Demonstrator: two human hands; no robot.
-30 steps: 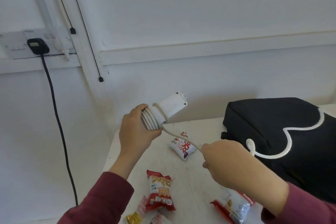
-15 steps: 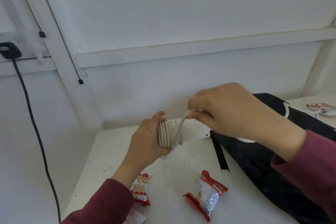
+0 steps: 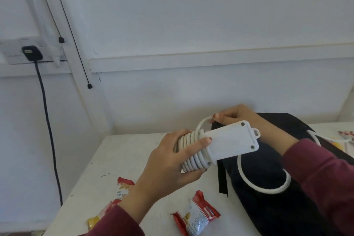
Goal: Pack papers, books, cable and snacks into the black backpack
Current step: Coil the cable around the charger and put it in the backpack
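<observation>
The right hand (image 3: 239, 119) has moved to the far side of the extension block (image 3: 229, 142) and pinches the white cable (image 3: 194, 162). The left hand (image 3: 164, 166) grips the wound coil above the table (image 3: 118, 155). Slack cable loops over the black backpack (image 3: 264, 168) at right.

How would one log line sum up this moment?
left hand grips white extension block | right hand pinches its cable | black backpack on table | snack packets outside it
</observation>
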